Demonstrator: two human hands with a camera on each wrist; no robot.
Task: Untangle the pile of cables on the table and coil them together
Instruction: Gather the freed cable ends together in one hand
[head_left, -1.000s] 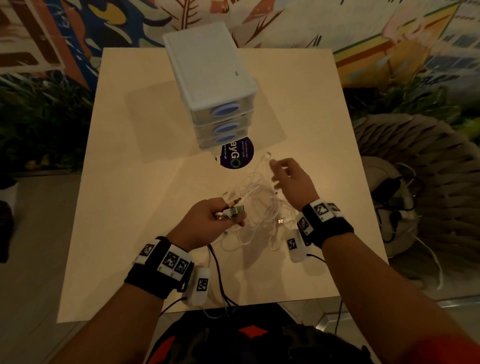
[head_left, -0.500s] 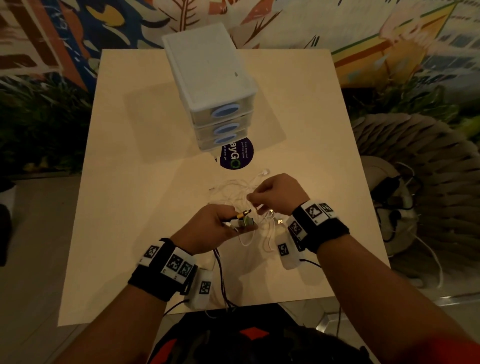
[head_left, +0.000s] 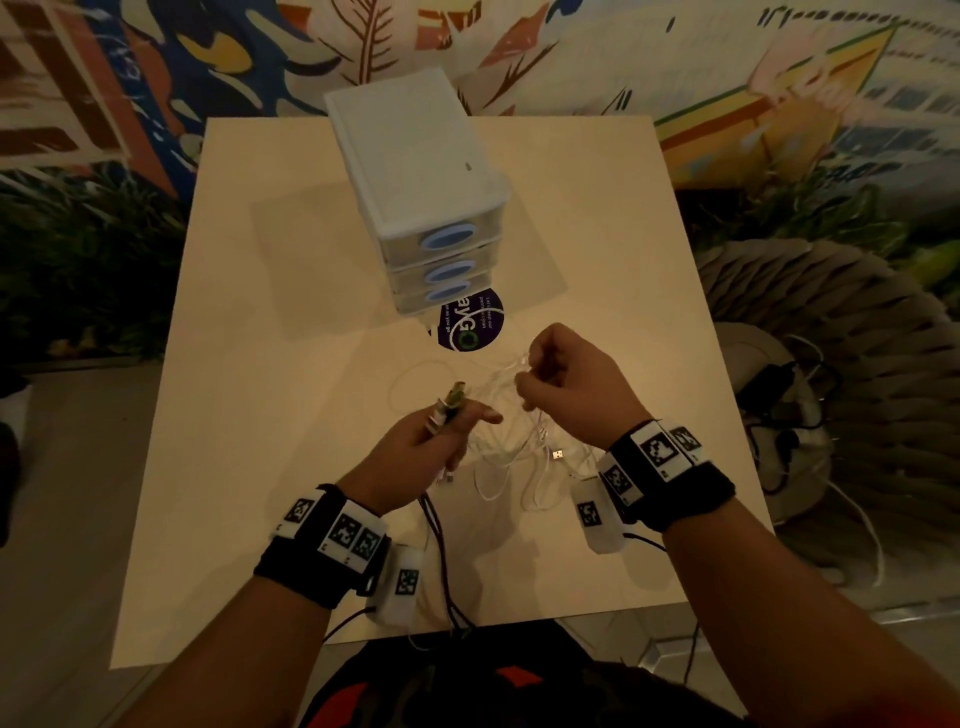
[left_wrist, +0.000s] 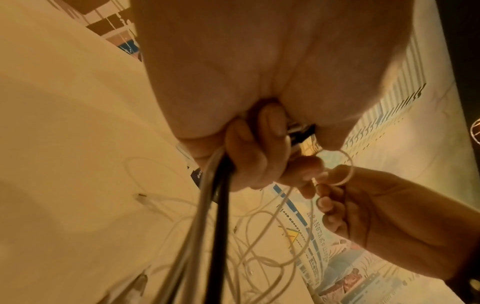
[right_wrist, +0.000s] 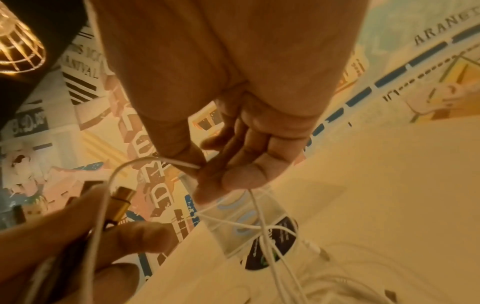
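Two hands worked above the table (head_left: 270, 364), close together but not touching. L hand (head_left: 415, 457) was curled round a bundle of cable ends (head_left: 445, 410): a gold-coloured plug and metal connectors stuck up past the thumb, w/ a black cable (left_wrist: 221, 216) and pale cables trailing down out of the fist toward the table's near edge. R hand (head_left: 571, 389) was raised a bit further back, thumb & fingertips pinching a thin white cable (right_wrist: 145, 162) that looped across to the L hand; other strands hung from those fingers into the tangle. Pile of white cables (head_left: 519, 457) lay on the table under & between the hands, still knotted, partly lifted by both grips; one USB plug (head_left: 557, 455) showed just beside the R wrist.

Behind the pile stood a white 3-drawer organiser (head_left: 415, 171) w/ blue oval handles, its front base sitting over the far edge of a dark round sticker (head_left: 475, 327). Both wrists wore black bands w/ marker tags. Right of the table: a ribbed grey basket (head_left: 831, 322) holding more cables. Painted mural wall beyond.
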